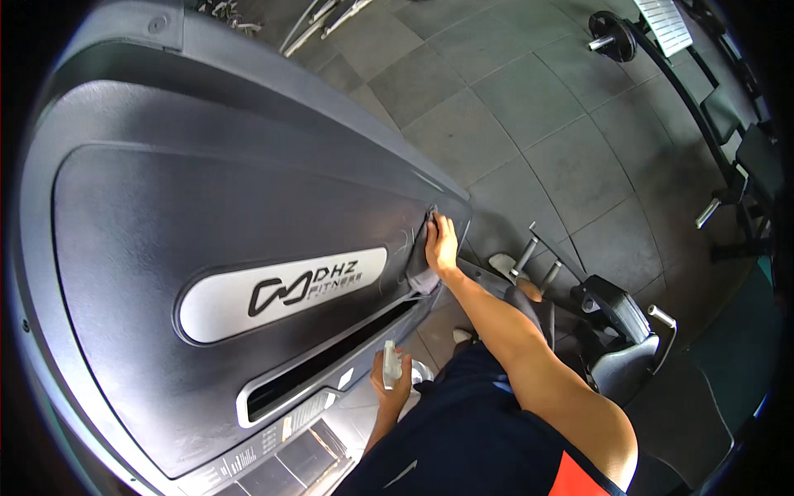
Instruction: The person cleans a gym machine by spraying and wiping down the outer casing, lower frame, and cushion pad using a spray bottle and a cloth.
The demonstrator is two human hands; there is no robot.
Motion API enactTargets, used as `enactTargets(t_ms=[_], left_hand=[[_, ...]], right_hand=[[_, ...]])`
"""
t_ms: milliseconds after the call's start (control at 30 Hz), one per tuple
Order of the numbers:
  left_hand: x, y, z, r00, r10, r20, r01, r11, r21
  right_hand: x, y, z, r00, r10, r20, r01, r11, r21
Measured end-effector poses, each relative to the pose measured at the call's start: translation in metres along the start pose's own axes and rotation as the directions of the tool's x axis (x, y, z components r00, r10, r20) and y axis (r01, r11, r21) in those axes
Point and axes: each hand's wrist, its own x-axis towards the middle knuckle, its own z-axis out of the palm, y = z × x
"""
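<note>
In front of me stands the dark grey panel (248, 204) of a gym machine with a DHZ Fitness badge (217, 310). My right hand (441, 245) presses a grey cloth (423, 270) flat against the panel's right end. Faint curved streaks show on the surface just left of the cloth. Lower down, my left hand (394, 387) grips a spray bottle by its white trigger head (389, 366). Its clear body (422, 372) is partly hidden behind the hand. Below the badge runs a long dark slot with a silver frame (243, 406), near the left hand.
Close to my right stands a machine with a padded seat (626, 363) and a metal handle (664, 316). Further off, a frame carries a weight plate (613, 36). Dark square tiles (527, 93) cover the floor. Printed labels (304, 415) line the panel's lower edge.
</note>
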Motion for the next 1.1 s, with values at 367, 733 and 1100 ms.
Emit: enactTargets(t_ms=[367, 733, 1100], left_hand=[[-0.007, -0.015, 0.001, 0.998, -0.061, 0.018, 0.061, 0.997, -0.042], [-0.006, -0.017, 0.002, 0.997, -0.064, 0.046, 0.068, 0.994, -0.083], [0.002, -0.013, 0.008, 0.997, -0.044, 0.061, 0.051, 0.991, -0.121]], right_hand=[[0.003, -0.062, -0.015, 0.985, -0.131, 0.113, 0.122, 0.989, 0.087], [0.035, -0.083, -0.028, 0.986, -0.102, 0.134, 0.079, 0.983, 0.165], [0.032, -0.123, -0.031, 0.981, -0.001, 0.195, -0.045, 0.971, 0.234]])
